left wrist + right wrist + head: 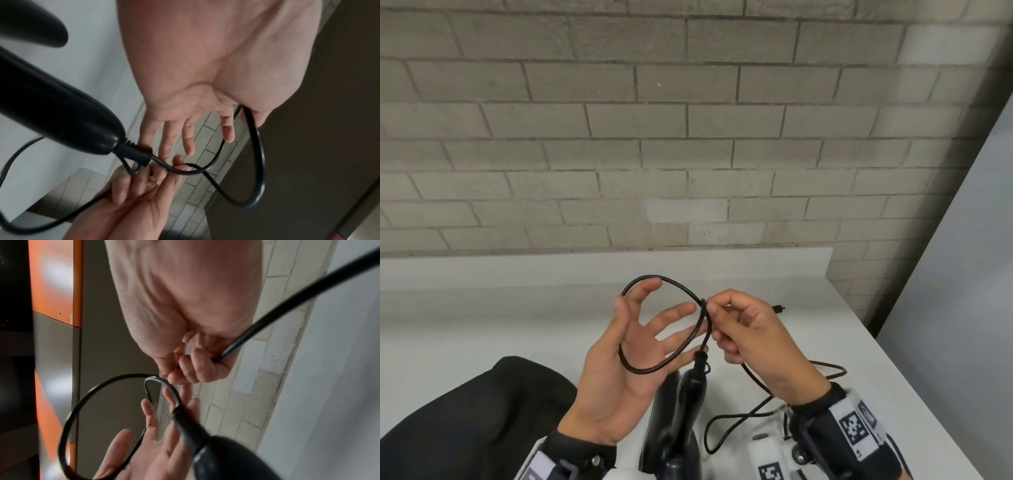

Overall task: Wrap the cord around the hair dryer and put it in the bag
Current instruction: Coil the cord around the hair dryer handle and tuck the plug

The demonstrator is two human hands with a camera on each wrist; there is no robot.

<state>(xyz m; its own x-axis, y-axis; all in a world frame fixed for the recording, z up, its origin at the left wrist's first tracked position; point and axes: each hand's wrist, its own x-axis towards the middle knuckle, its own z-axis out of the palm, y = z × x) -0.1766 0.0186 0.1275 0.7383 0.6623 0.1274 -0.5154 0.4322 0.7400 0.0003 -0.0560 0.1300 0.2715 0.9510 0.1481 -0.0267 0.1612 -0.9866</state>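
Note:
The black hair dryer (678, 411) stands at the bottom centre of the head view with its handle (61, 113) pointing up. Its black cord (625, 349) forms one loop around my left hand (643, 325), which is held palm up with straight, spread fingers (185, 134). My right hand (722, 318) pinches the cord where the loop crosses itself, just above the handle's end (216, 451). The rest of the cord (287, 301) runs out under my right hand (195, 363) and trails over the table to the plug (779, 308). The black bag (465, 411) lies at the lower left.
The white table (517, 325) stands against a grey brick wall (688, 137); its right edge runs diagonally near the slack cord (828, 368). An orange and grey panel (51, 280) shows in the right wrist view.

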